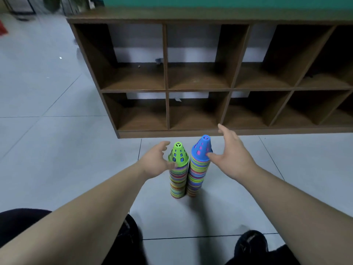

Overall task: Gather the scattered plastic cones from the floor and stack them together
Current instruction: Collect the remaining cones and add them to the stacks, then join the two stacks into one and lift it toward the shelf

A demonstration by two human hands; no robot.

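Observation:
Two tall stacks of many-coloured plastic cones stand side by side on the grey tiled floor. The left stack (178,178) is topped by a green perforated cone (178,154). The right stack (197,175), slightly taller, is topped by a blue perforated cone (202,148). My left hand (155,161) is open just left of the green cone, its thumb touching or nearly touching the cone's rim. My right hand (232,155) is open to the right of the blue cone, thumb at the cone's lower edge. Neither hand grips anything.
A dark wooden cubby shelf (229,90) with empty compartments stands on the floor right behind the stacks. My two dark shoes (250,243) and trouser legs are at the bottom of the view. Grey tile floor (47,131) stretches to the left.

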